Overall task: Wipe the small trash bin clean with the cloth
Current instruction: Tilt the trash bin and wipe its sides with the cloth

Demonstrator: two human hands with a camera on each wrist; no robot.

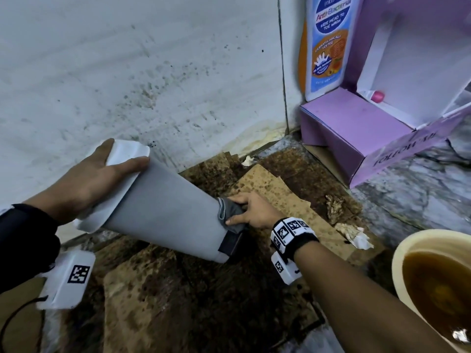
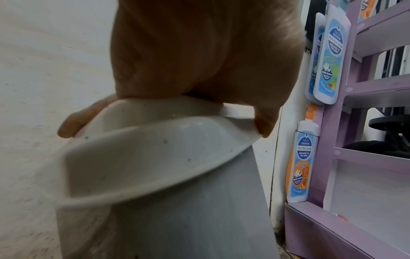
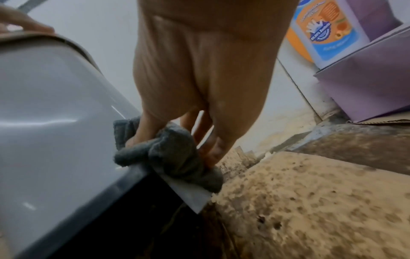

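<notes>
The small grey trash bin [image 1: 163,212] [image 2: 195,219] [image 3: 55,133] is tipped over toward the left, its black base [image 1: 230,244] low at the right and its white lid [image 1: 114,184] [image 2: 150,157] up at the left. My left hand [image 1: 102,171] [image 2: 199,57] grips the lid, thumb and fingers curled round its rim. My right hand [image 1: 252,212] [image 3: 199,78] grips a bunched grey cloth [image 1: 229,215] [image 3: 168,154] and presses it against the bin's lower end, by the base edge.
Stained brown cardboard sheets [image 1: 280,197] [image 3: 310,201] cover the floor under the bin. A spotted white wall [image 1: 140,72] stands behind. A purple display stand [image 1: 356,133] [image 2: 366,140] with wash bottles [image 1: 328,47] is at the right. A cream bucket [image 1: 407,250] of brown liquid sits at the lower right.
</notes>
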